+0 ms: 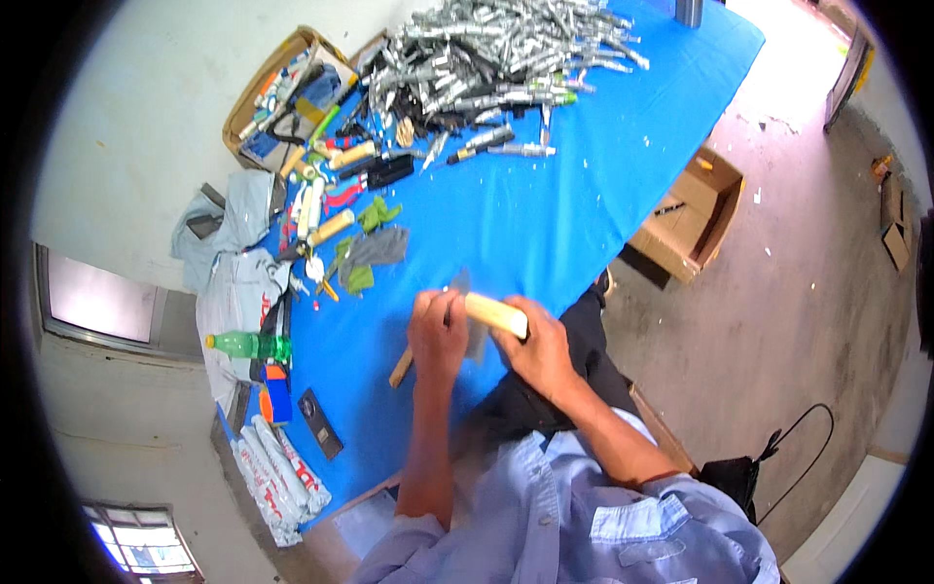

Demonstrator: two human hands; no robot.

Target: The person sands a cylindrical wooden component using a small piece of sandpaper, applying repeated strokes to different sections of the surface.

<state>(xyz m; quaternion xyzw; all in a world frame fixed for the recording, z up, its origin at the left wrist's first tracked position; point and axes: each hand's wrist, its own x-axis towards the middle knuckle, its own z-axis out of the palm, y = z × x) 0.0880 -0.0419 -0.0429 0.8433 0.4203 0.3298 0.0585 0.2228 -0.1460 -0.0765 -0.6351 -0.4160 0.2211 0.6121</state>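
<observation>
Between my two hands, above the front edge of the blue cloth, is a pale yellow roll or block. My left hand grips its left end, with a thin translucent sheet at the fingers. The fingers of my right hand close around the right end. A brown wooden stick shows behind my left wrist; whether it is held I cannot tell. Rolls, a black item and grey and green cloth scraps lie to the left.
Silvery pen-like pieces form a large heap at the back. A filled cardboard box stands back left. Grey plastic bags, a green bottle and a dark flat case are at left. An open carton is on the floor.
</observation>
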